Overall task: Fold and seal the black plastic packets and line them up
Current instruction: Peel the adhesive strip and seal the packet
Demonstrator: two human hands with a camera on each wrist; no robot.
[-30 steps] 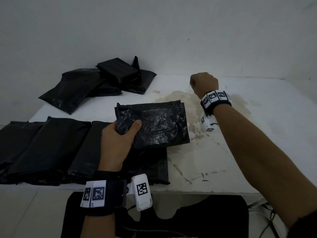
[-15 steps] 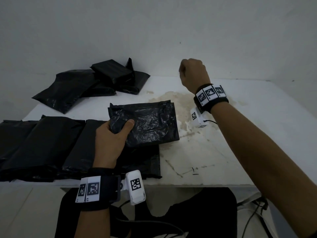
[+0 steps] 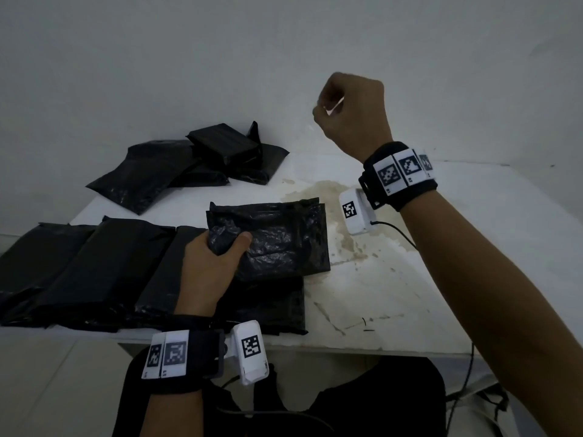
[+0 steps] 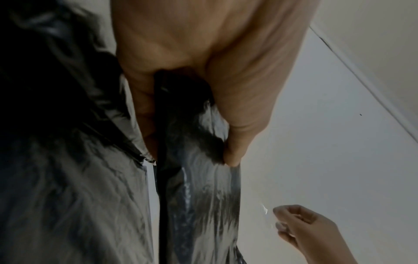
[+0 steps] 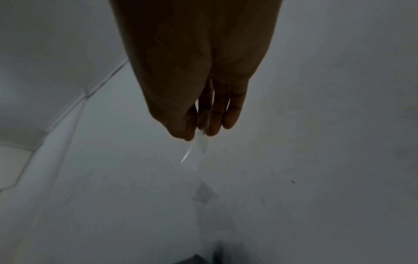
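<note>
My left hand (image 3: 217, 260) grips the near left corner of a folded black plastic packet (image 3: 277, 238), thumb on top, holding it just above the table. In the left wrist view the same packet (image 4: 199, 196) runs away from my left hand's thumb (image 4: 235, 135). My right hand (image 3: 347, 111) is raised high over the table's far side and pinches a thin clear strip (image 3: 332, 109). The right wrist view shows that strip (image 5: 194, 146) hanging from the right hand's fingertips (image 5: 212, 125). A row of folded packets (image 3: 94, 272) lies along the table's near left edge.
A loose pile of black packets (image 3: 195, 162) lies at the back left of the white table (image 3: 410, 294). A brown stain (image 3: 325, 190) marks the middle. A wall stands right behind the table. A cable (image 3: 467, 383) hangs off the near right edge.
My right hand has risen up and away from the packet, drawing the clear strip with it. The left hand keeps its grip on the packet's corner.
</note>
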